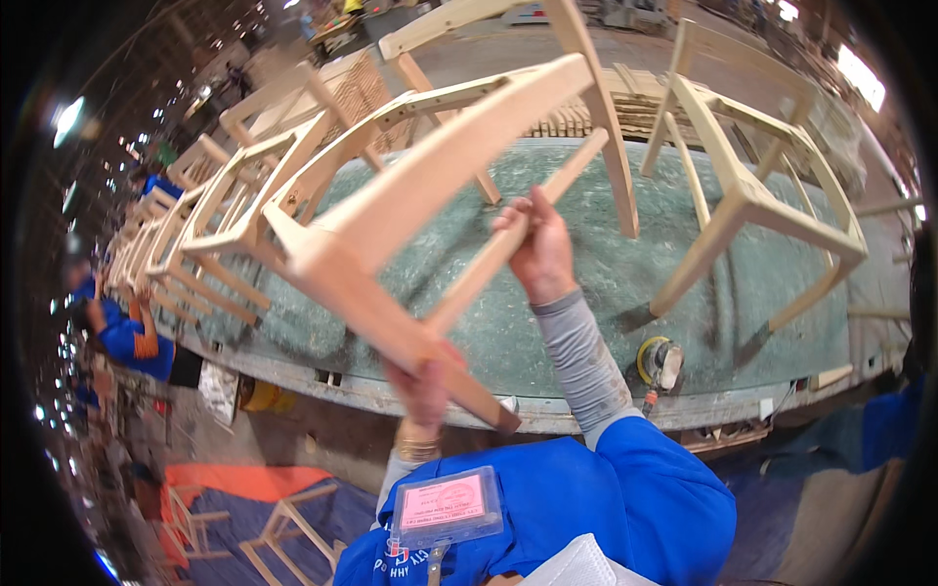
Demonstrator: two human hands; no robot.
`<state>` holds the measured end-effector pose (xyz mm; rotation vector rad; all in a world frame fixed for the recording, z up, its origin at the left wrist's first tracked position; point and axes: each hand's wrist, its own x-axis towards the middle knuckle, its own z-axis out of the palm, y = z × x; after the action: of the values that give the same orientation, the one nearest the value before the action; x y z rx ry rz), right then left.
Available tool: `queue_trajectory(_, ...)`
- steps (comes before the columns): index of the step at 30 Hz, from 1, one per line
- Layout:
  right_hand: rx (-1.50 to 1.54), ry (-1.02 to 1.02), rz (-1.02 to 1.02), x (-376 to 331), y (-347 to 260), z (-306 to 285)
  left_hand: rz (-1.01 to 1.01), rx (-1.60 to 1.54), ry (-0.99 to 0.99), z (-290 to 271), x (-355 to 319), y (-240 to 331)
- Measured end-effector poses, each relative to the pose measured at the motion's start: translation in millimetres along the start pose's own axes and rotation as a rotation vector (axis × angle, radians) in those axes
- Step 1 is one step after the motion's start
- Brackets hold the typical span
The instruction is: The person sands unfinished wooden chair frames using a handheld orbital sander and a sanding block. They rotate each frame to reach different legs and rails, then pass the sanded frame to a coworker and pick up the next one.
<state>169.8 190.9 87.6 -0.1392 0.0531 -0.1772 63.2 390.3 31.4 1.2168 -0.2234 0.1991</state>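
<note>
A pale wooden chair frame (454, 161) with no seat panel stands tilted over the green tabletop in front of me. My right hand (540, 249) is wrapped round the lower stretcher bar between two of its legs. Lower down, my left hand (425, 391) grips the near leg and is a little blurred by motion; the leg hides part of its fingers. To the right of my right forearm, a round power sander (660, 363) with a yellow rim lies near the table's front edge.
A second bare chair frame (747, 203) stands on the green table (586, 322) at right. More chair frames (234, 210) line the table to the left, where a co-worker in blue (137, 342) stands. Chair pieces (283, 523) lie on a blue floor sheet behind me.
</note>
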Motion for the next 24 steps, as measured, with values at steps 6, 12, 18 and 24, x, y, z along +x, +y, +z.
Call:
queue_trajectory(6,-0.865,-0.284,0.013,-28,-20,42,-0.009,0.001,-0.024,-13,73,77)
queue_trajectory(12,-1.449,0.504,-1.758,-63,-183,-37,0.005,0.005,-0.061,-1,84,88)
queue_trajectory(18,-1.673,0.740,-1.120,-16,-285,-107,-0.034,-0.023,-0.004,25,99,89)
queue_trajectory(24,-1.684,0.720,-1.418,-9,-331,-141,-0.072,-0.014,0.013,23,104,95)
